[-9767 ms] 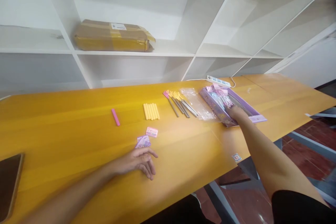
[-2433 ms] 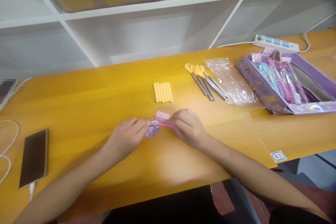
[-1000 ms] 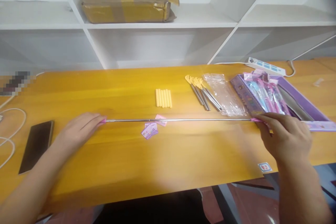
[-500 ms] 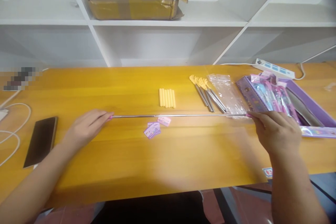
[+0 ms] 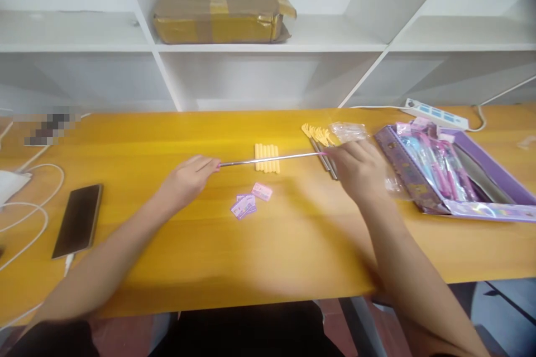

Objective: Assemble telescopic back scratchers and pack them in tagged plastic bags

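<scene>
Between left hand and right hand: thin, straight silver metal rod.
Fingers of both clamp its pink ends; visible length is shorter than before.

Silver rod, thin, straight, pink at both ends, slight slant; I see it cut across my view of the yellow sticks, extending past both sides.
</scene>
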The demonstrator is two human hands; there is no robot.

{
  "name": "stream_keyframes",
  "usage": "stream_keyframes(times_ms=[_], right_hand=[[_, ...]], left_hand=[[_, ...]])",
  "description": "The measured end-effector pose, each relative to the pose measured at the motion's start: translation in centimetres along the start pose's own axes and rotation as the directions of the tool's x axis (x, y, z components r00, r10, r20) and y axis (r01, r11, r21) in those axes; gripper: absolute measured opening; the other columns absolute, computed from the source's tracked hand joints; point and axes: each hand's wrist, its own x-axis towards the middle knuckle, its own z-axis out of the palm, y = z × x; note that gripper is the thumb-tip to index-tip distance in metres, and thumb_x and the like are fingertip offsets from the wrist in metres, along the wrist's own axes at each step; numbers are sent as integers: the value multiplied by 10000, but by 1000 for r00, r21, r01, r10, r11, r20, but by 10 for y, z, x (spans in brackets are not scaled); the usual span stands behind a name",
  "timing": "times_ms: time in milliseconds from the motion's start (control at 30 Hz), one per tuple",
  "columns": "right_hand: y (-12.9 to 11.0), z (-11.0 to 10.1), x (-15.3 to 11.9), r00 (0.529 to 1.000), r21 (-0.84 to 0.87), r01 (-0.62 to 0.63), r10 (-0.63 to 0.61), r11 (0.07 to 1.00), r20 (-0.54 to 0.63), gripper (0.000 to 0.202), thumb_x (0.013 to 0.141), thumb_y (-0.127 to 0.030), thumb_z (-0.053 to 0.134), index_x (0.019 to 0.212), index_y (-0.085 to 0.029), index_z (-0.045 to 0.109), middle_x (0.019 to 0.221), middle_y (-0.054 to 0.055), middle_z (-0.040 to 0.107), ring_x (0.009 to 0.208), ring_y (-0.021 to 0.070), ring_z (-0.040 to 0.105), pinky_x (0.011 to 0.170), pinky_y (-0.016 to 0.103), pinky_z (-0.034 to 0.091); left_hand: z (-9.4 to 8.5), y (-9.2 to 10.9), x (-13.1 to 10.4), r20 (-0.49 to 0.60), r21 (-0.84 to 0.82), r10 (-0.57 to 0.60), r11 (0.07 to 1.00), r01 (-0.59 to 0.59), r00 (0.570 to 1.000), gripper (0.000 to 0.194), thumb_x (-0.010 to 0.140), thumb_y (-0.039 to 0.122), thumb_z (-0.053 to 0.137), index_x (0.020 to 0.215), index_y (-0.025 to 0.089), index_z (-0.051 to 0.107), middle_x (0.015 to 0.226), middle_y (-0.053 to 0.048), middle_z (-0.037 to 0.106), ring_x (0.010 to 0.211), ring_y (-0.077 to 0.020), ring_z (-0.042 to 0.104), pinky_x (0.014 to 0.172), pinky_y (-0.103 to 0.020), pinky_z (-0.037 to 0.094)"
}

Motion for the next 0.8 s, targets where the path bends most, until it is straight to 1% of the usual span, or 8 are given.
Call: stream_keyframes(times_ms=[100, 167, 233, 367, 467, 567, 700, 800], right_hand=[[-31, 25, 30, 999, 82, 44, -42, 996, -24, 293, 1123, -248, 483, 1035, -268, 761, 871, 55, 652, 787, 221, 496, 721, 384, 352], [-53, 40, 38, 996, 116, 88, -85, 989, -31, 321, 1135, -224, 441, 1036, -258, 744, 855, 57, 614, 770, 220, 464, 705, 382, 318], [-73, 53, 37, 989, 135, 148, -149, 980, -3, 318, 1139, -215, 432, 1039, -232, 734, 853, 61, 598, 778, 216, 461, 707, 380, 306], [-101, 71, 19, 964, 119, 250, -259, 961, 67, 255, 1119, -185, 490, 1016, -180, 723, 831, 61, 601, 795, 203, 476, 718, 369, 300], [-106, 80, 5, 971, 67, 235, -238, 970, 36, 196, 1107, -196, 531, 1074, -175, 722, 823, 58, 607, 782, 202, 468, 717, 364, 286], [-101, 84, -3, 975, 52, 221, -221, 974, -4, 163, 1095, -205, 563, 1095, -194, 726, 807, 50, 608, 771, 200, 466, 723, 364, 282], [-95, 87, -10, 972, 83, 236, -233, 968, -36, 165, 1076, -212, 607, 1194, -212, 723, 833, 47, 640, 790, 193, 497, 735, 363, 300], [-92, 89, -12, 971, 105, 238, -234, 966, -49, 186, 1073, -214, 612, 1221, -217, 724, 852, 49, 659, 800, 191, 516, 742, 362, 314]], left_hand=[[14, 15, 25, -21, 13, -39, 999, 39, 999, 236, 1086, 119, 450, 1158, 143, 674, 1042, -96, 775, 898, -210, 686, 834, -343, 556], [20, 22, 35, -23, 14, -62, 998, 62, 998, 242, 1090, 116, 433, 1132, 133, 671, 1010, -98, 765, 898, -214, 678, 816, -338, 543], [24, 26, 39, 18, 35, -45, 998, 44, 999, 234, 1092, 129, 440, 1098, 130, 673, 957, -94, 745, 868, -217, 658, 788, -338, 526], [32, 27, 35, 175, 87, 47, 994, -63, 984, 253, 1096, 153, 439, 1028, 134, 681, 872, -82, 698, 796, -222, 608, 727, -345, 475], [37, 24, 30, 197, 28, 50, 998, -56, 979, 236, 1103, 174, 445, 1080, 142, 677, 933, -86, 718, 816, -217, 612, 731, -340, 472], [40, 22, 28, 211, -42, 71, 997, -63, 975, 223, 1102, 177, 457, 1160, 141, 670, 1014, -97, 742, 882, -219, 647, 780, -338, 502], [36, 21, 27, 219, -87, 100, 993, -83, 971, 261, 1077, 123, 477, 1277, 129, 644, 1066, -96, 760, 945, -230, 675, 813, -343, 541], [32, 22, 26, 245, -117, 100, 990, -74, 964, 346, 1051, 81, 495, 1371, 155, 603, 1120, -89, 765, 991, -230, 688, 841, -340, 559]])
